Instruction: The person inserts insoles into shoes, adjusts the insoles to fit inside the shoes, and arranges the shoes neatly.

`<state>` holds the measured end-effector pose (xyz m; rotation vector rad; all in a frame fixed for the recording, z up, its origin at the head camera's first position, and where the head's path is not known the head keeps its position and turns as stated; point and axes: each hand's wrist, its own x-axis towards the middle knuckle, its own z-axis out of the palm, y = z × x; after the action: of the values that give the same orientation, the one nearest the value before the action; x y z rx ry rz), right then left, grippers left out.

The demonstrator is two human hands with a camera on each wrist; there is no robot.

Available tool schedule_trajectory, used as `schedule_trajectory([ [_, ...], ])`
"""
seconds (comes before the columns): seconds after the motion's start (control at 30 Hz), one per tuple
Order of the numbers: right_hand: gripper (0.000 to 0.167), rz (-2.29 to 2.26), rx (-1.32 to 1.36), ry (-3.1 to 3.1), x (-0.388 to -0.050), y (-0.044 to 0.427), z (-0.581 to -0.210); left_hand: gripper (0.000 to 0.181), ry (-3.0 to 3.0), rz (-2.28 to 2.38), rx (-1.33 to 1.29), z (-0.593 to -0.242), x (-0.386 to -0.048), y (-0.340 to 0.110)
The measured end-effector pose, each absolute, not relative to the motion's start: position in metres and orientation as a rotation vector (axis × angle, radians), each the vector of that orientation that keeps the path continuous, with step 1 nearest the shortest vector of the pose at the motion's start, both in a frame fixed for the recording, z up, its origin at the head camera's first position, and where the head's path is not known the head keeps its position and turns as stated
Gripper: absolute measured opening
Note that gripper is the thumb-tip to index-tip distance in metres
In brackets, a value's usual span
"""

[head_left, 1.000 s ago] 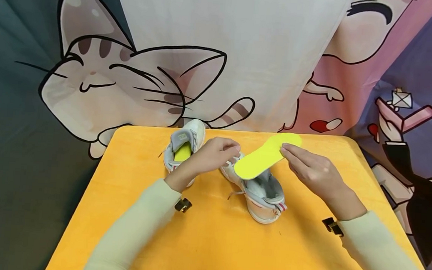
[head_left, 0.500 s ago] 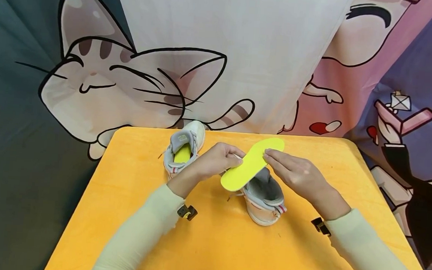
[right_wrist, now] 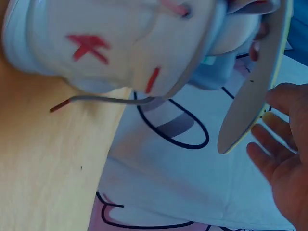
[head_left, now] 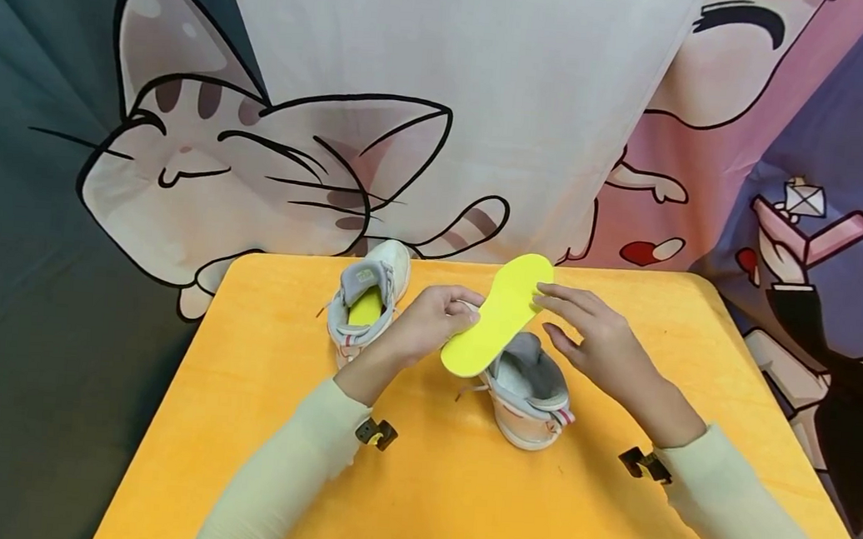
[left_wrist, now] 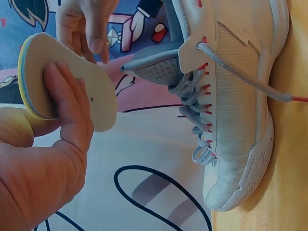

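A bright yellow insole (head_left: 500,308) hangs tilted above the right-hand sneaker (head_left: 530,414). My left hand (head_left: 433,324) pinches its nearer, lower-left part between thumb and fingers. From the left wrist view, the insole's pale underside (left_wrist: 103,103) shows, with the fingers lying across it. My right hand (head_left: 602,344) is at the insole's right edge, its fingers extended and spread and its thumb apart. In the right wrist view the fingertips (right_wrist: 262,151) are beside the edge; whether they touch cannot be told. The sneaker's opening faces up, its toe partly hidden behind the insole and left hand.
Another pale sneaker (head_left: 394,263) stands at the back left, a yellow-green insole (head_left: 365,307) inside it. Both stand on a yellow table (head_left: 424,486). A printed cartoon curtain (head_left: 547,127) hangs directly behind the far edge. A loose lace (right_wrist: 106,99) sticks out from the right-hand sneaker.
The insole has moved left and turned more upright. My left hand has taken hold of it, while my right hand has moved left and loosened its fingers from their pinch.
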<state>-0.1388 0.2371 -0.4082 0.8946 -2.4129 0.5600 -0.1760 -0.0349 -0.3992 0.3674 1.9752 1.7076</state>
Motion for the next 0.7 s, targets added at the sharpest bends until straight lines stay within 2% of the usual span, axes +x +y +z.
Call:
schedule_trajectory([
  [0.2, 0.045, 1.101, 0.548, -2.558, -0.13, 0.2315, -0.4013, 0.032, 1.991, 1.717, 0.357, -0.3997, -0.1739, -0.0376],
  [0.33, 0.039, 1.392, 0.413, -2.582, -0.1292, 0.2296, -0.3998, 0.031, 1.983, 1.741, 0.363, -0.4012, -0.1724, -0.0388],
  [0.7, 0.026, 1.432, 0.364, -2.665, -0.1304, 0.2267, -0.4052, 0.032, 1.968, 1.76, 0.369, -0.4025, -0.1694, -0.0399],
])
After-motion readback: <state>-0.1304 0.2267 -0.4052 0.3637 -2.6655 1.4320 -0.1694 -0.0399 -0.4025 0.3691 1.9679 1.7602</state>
